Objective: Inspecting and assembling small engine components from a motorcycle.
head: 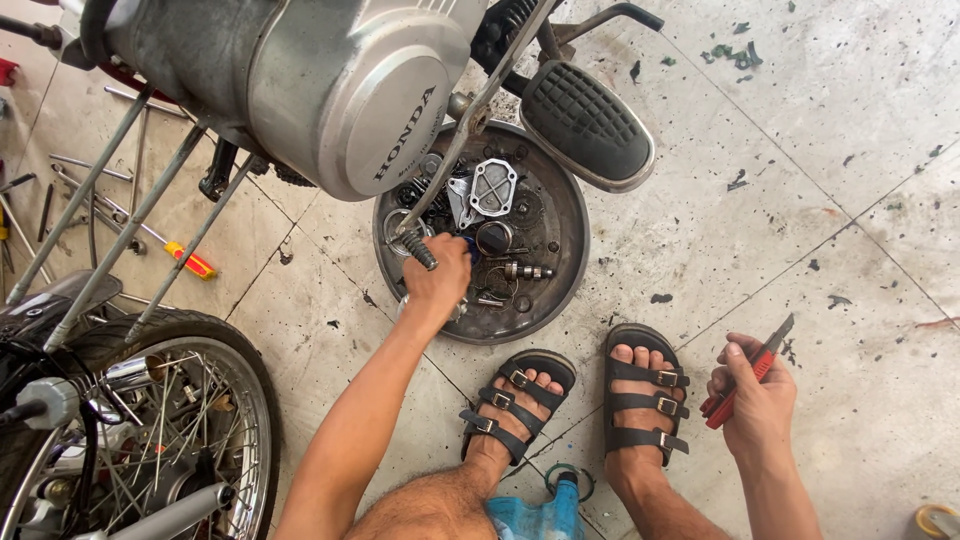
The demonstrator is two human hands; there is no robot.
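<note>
We had our left hand [437, 282] closed on a small part in the round parts tray [565, 262], our right hand [757, 395] gripping red-handled pliers [745, 385], many engine parts lying loose

A stained tiled floor [850, 200] bears a round metal pan [560, 215] and loose tools [100, 205].

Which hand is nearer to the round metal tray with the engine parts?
Left. The left hand reaches into the round metal tray, over its near-left part. The right hand, holding red-handled pliers, stays well off to the tray's right, beyond the sandalled feet.
</note>
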